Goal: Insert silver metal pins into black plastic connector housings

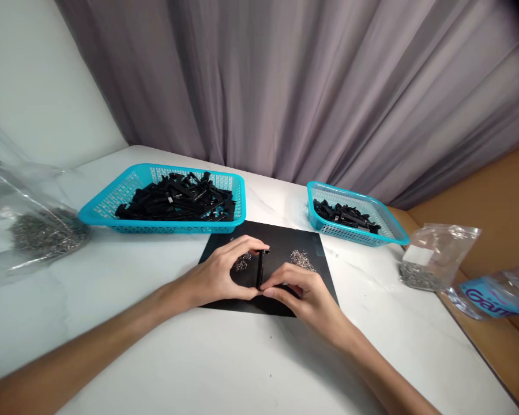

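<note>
A narrow black part stands lengthwise between my hands, over a black mat. My left hand grips it by both ends, fingers at the far end and thumb at the near end. The fingertips of my right hand are pinched together at the part's near end; whatever they hold there is too small to make out. Small metal pins lie on the mat in two piles, one partly behind my left hand and one beyond my right hand.
A large blue basket of black parts stands at the back left, a smaller blue basket at the back right. Bags of metal pins lie far left and right. A plastic bottle lies at the right edge. Behind hangs a curtain.
</note>
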Available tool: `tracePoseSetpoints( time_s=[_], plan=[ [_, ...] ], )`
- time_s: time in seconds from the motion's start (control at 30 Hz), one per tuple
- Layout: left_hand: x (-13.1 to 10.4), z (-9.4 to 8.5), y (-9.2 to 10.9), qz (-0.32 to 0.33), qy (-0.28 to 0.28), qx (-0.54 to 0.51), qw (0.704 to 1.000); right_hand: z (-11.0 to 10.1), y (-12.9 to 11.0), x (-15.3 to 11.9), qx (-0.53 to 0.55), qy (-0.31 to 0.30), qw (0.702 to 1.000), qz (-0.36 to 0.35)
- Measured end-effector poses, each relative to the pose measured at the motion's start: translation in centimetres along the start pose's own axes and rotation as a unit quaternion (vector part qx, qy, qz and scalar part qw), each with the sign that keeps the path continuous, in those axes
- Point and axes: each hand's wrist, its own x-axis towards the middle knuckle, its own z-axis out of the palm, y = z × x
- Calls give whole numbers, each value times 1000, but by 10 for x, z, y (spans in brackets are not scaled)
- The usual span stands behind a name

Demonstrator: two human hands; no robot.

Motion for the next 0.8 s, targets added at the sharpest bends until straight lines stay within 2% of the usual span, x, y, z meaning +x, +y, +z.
tracePoseSetpoints(
  time_s=[0.13, 0.3, 0.6, 0.67, 0.8],
  plan=[
    [-1, 3, -2, 15, -2, 1, 1000, -7, -1, 2, -31, -30, 999, -9],
    [1, 3, 0, 38, -21, 22, 999, -6, 6, 4, -66, -21, 997, 14],
    [-5, 10, 5, 99, 12, 92, 991, 4, 11, 0, 0, -28, 996, 82],
    [-4, 11, 6, 87, 15, 82, 993, 2, 7, 0, 14, -25, 995, 96],
    [1, 8, 8, 12, 34, 51, 998, -14, -6, -4, -6, -15, 993, 121]
  ],
)
